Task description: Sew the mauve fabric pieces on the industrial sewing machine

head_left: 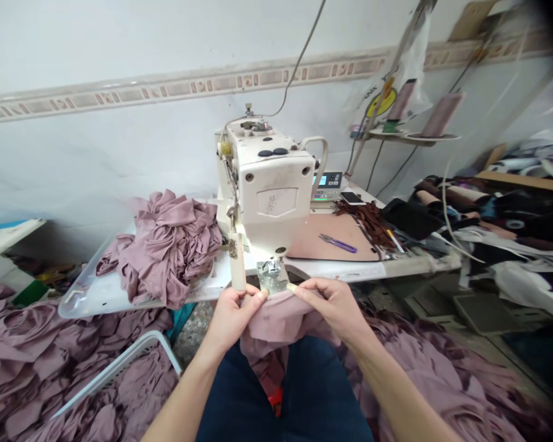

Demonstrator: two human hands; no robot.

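Observation:
A white sewing machine (276, 196) stands on the table in front of me. Just before its metal needle plate (273, 277), a piece of mauve fabric (281, 316) is stretched by its upper edge between my hands and hangs down over my lap. My left hand (235, 312) pinches the edge to the left of the plate, thumb on top. On the right, my right hand (329, 301) grips the same edge between thumb and fingers. Whether the edge lies under the presser foot I cannot tell.
Mauve fabric (166, 239) is heaped on the table's left side. Purple thread snips (338, 243) lie on a tan mat (304, 236) at the right. Thread cones (442, 115) stand behind. A basket (161, 344) and fabric piles flank my legs.

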